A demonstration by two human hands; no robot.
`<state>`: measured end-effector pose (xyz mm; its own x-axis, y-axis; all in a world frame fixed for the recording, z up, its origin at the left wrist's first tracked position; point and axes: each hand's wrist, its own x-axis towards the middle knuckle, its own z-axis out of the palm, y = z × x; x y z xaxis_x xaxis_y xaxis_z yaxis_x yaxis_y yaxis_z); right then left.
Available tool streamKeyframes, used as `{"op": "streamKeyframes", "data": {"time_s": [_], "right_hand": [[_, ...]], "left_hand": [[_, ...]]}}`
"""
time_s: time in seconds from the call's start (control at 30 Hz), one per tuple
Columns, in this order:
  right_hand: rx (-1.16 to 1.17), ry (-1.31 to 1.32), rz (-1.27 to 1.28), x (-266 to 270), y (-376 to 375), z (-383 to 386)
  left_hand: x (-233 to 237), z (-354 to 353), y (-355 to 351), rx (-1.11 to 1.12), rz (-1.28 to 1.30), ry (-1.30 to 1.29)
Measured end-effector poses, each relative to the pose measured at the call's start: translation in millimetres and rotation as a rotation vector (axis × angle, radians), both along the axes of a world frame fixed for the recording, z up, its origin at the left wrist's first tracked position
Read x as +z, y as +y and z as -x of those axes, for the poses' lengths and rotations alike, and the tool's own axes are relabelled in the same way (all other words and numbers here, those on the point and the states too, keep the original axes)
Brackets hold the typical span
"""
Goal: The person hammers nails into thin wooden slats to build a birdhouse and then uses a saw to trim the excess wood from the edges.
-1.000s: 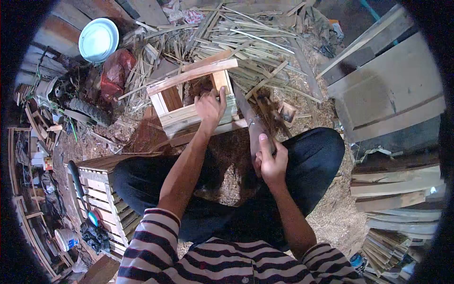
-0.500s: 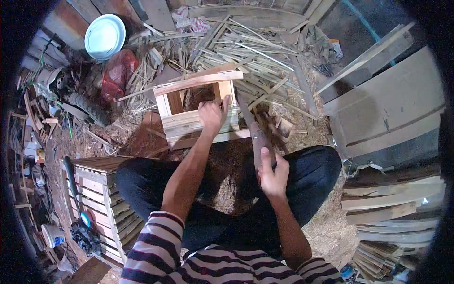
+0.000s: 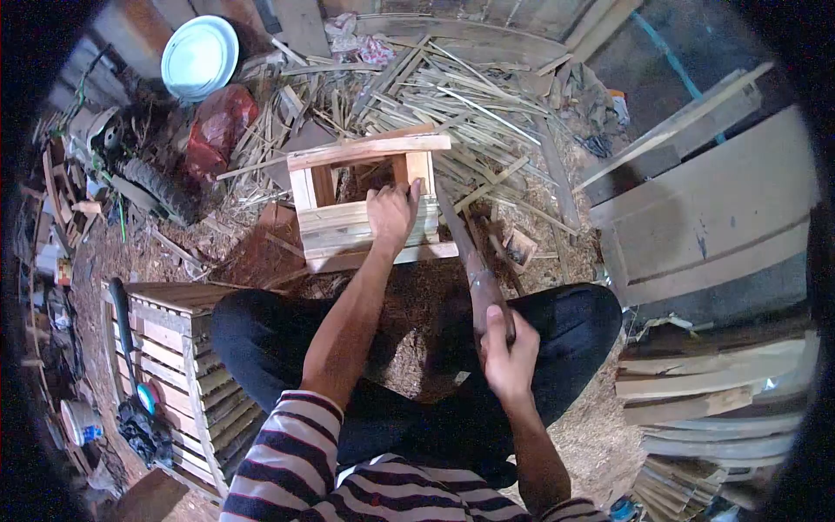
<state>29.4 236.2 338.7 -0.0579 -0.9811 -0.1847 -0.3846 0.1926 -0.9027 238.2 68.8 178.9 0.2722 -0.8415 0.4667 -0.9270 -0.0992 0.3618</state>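
A small slatted wooden crate (image 3: pixel 348 228) sits on the ground in front of my crossed legs, its open gap toward the far side. My left hand (image 3: pixel 393 211) grips the edge slat beside that gap, thumb stretched toward the right end post and fingertips hidden inside. In my right hand (image 3: pixel 511 352) is the wooden handle of a machete (image 3: pixel 459 228), fingers wrapped round it. Its dark, narrow blade points away from me and runs along the crate's right end, close to the slat ends.
Thin wood strips (image 3: pixel 461 100) lie heaped beyond the crate. A larger slatted crate (image 3: pixel 161 348) stands by my left knee. Boards (image 3: pixel 713 374) are stacked at right, near a leaning panel (image 3: pixel 704 209). A red plastic bag (image 3: pixel 222 130) and white basin (image 3: pixel 200 56) are at far left.
My right hand and the machete have drawn back slightly toward me. My left hand keeps its hold on the crate, and the view has shifted a little.
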Motion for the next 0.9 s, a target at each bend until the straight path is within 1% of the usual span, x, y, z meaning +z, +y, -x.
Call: {"op": "streamKeyframes", "data": {"time_s": [0.03,0.13,0.17,0.2,0.23,0.3,0.37,0.43,0.47,0.5,0.53,0.57,0.63,0.67,0.7,0.77,0.8,0.83,0.9], "right_hand": [[0.009,0.031,-0.067,3.9,4.2,1.1],[0.015,0.024,-0.046,-0.7,7.6,1.7],[0.01,0.022,-0.036,-3.1,5.8,2.8],[0.031,0.088,-0.081,-6.2,4.1,4.2],[0.026,0.09,-0.08,-4.6,2.7,2.6],[0.034,0.08,-0.072,-0.6,-1.7,-5.3],[0.041,0.115,-0.061,-0.1,-4.7,-7.4],[0.048,0.121,0.005,0.3,-6.7,-10.4],[0.013,0.103,0.032,-5.8,-8.8,-15.2],[0.023,0.144,0.111,-24.3,-21.9,-20.2],[0.04,0.206,0.08,-38.5,-45.5,-29.3],[0.004,0.211,0.073,-54.2,-65.4,-41.5],[-0.057,0.113,0.213,-79.5,-88.9,-57.2],[-0.053,0.127,0.206,-76.1,-89.5,-61.7],[-0.044,0.136,0.197,-73.6,-86.1,-64.4],[-0.06,0.136,0.271,-101.9,-71.0,-65.5],[-0.087,0.073,0.305,-108.8,-62.4,-67.4],[-0.085,0.068,0.31,-117.5,-61.3,-66.5],[-0.198,-0.331,0.029,-119.9,-57.9,-61.1]], "left_hand": [[-1.3,-0.7,0.2,0.016,0.001,0.003],[-5.2,4.9,-5.3,0.048,-0.058,0.04],[-6.4,7.0,-8.0,0.045,-0.051,0.042],[-8.8,8.8,-9.1,0.069,-0.003,0.04],[-11.1,9.4,-9.5,0.096,0.043,0.038],[-4.0,6.5,-8.9,0.077,0.048,0.061],[1.0,5.2,-7.7,0.07,-0.05,0.082],[1.4,7.9,-5.0,0.081,-0.059,0.081],[0.8,8.9,-3.6,0.082,-0.056,0.096],[2.2,8.7,-3.6,0.082,-0.052,0.107],[6.6,11.1,0.3,0.085,-0.099,0.109],[2.1,7.2,-3.8,0.087,-0.087,0.105],[-11.9,-0.3,-15.3,0.044,-0.093,0.145],[3.3,1.1,-14.2,0.051,-0.166,0.146],[-1.9,4.0,-14.2,0.078,-0.104,0.17],[-12.7,2.6,-16.5,0.099,-0.153,0.086],[-9.2,4.0,-13.8,0.091,-0.077,0.077],[-7.3,5.1,-14.7,0.094,-0.072,0.073],[-9.5,4.7,-9.3,0.08,-0.062,0.06]]}}
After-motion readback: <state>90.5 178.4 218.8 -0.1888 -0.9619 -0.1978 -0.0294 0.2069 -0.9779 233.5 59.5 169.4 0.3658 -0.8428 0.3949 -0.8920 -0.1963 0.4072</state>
